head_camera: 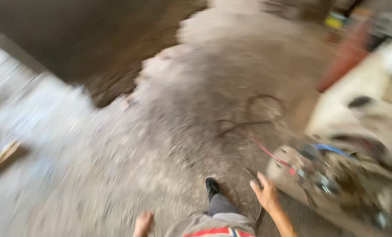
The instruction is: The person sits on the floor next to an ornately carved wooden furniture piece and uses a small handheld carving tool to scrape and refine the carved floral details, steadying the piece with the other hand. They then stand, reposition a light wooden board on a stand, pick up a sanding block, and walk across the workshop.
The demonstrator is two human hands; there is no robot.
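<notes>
my right hand (pixel 266 195) open, fingers spread, empty, just beside dusty machine part (pixel 336 184) with red wire (pixel 270 154) and blue strap (pixel 332 149) lying on floor (pixel 117 166) | my left hand (pixel 143 224) at bottom edge, blurred, can't tell its state | my black shoe (pixel 212 186) between hands | frame motion-blurred

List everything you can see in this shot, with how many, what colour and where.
Ground: one, grey, gravelly, fills the middle; picture blurred.
Dark patch: one, brown-black, upper left.
Wooden piece: one, tan, left edge.
Wire loops: dark, on the ground right of centre.
Cluttered heap: one, beige with blue and red bits, lower right.
Red cord: one, left of the heap.
Orange-red upright shape: one, upper right.
Shoe: one, black, bottom centre.
Left hand: bottom, empty.
Right hand: open, near the heap.
</notes>
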